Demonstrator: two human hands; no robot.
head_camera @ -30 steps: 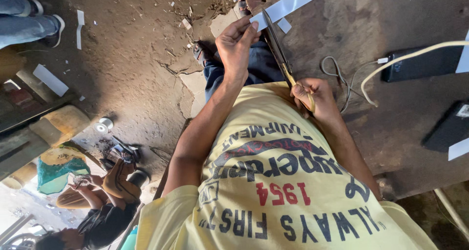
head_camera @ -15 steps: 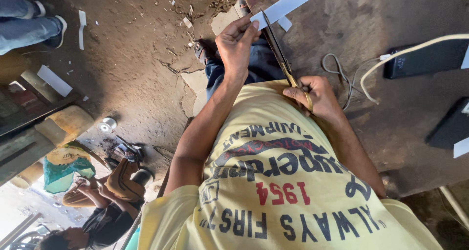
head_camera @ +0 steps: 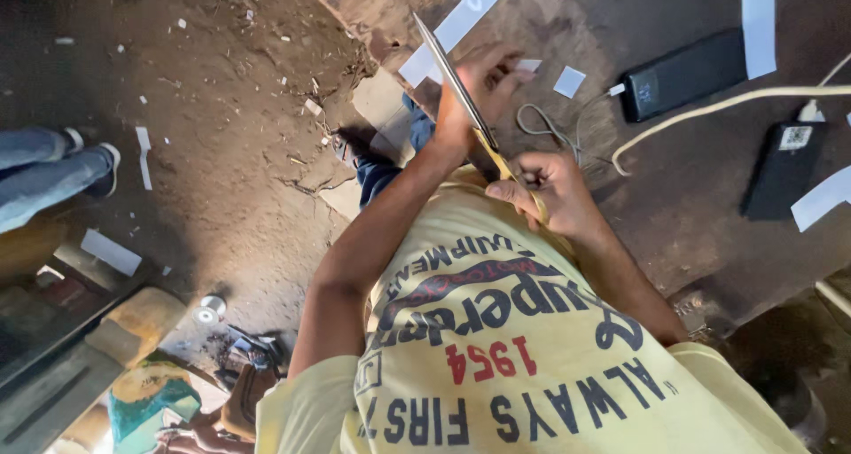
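**Two hands, one pair of scissors, one white strip**

Two hands are busy over a dark tabletop [head_camera: 691, 197]. The step in hand looks like cutting. The right hand [head_camera: 550, 188] is closed around the yellow handles of the scissors [head_camera: 454, 74]. The long blades point away from the body. The left hand [head_camera: 470, 90] is bent over the blades and pinches the near end of a long white strip [head_camera: 461, 19]. The strip lies slanted across the far edge of the tabletop, touching the blades. I cannot tell how wide the blades are, because the left hand covers them.

I think the next snip needs the left hand to keep the strip flat and tight. The right hand must keep the blades in line with the strip. The left fingers sit very near the blades, so they need care.

Small white cut pieces [head_camera: 569, 82] lie just beside the hands. Two flat black boxes [head_camera: 683, 73] and a thick white cable [head_camera: 709, 108] lie farther right.

No box, bowl or tray sits near the hands, so the pieces just lie loose. On the dirt floor [head_camera: 222, 135] there is a small shiny round thing [head_camera: 210, 309]. It is too small to tell if it holds anything. Another person's legs in jeans [head_camera: 44, 175] show at the left edge.
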